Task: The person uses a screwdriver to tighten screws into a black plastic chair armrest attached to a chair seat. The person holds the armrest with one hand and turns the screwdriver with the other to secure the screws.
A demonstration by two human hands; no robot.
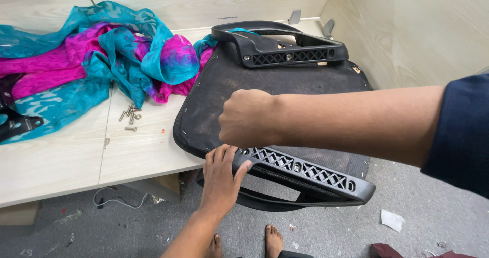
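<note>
Black and dusty, the seat pan (pixel 229 79) lies upside down on the pale bench (pixel 56 161), its near edge hanging out past the bench edge over the floor (pixel 433 222). Two black armrests are on it: the far armrest (pixel 285 49) near the wall, the near armrest (pixel 305 174) along the overhanging edge.

The right hand (pixel 247 118) is closed in a fist just above the inner end of the near armrest; what it grips, if anything, is hidden inside the fist. The left hand (pixel 221 179) lies open, fingers flat against the end of the same armrest and the seat edge, pressing rather than gripping.

Risks, as I judge them:
- Much of the seat's weight sits off the bench. A hard push down by either hand on the near side could tip it off, and bare feet (pixel 272 240) stand right below.
- The left fingers lie close under the fist; a slip of the right hand would land on them or pinch them against the armrest.
- Loose screws (pixel 130 116) lie on the bench beside a blue and pink cloth (pixel 102 49). A jolt or a tug on the cloth could roll them off the edge or bury them.
- The cloth touches the seat's far corner and could snag if the seat shifts.
</note>
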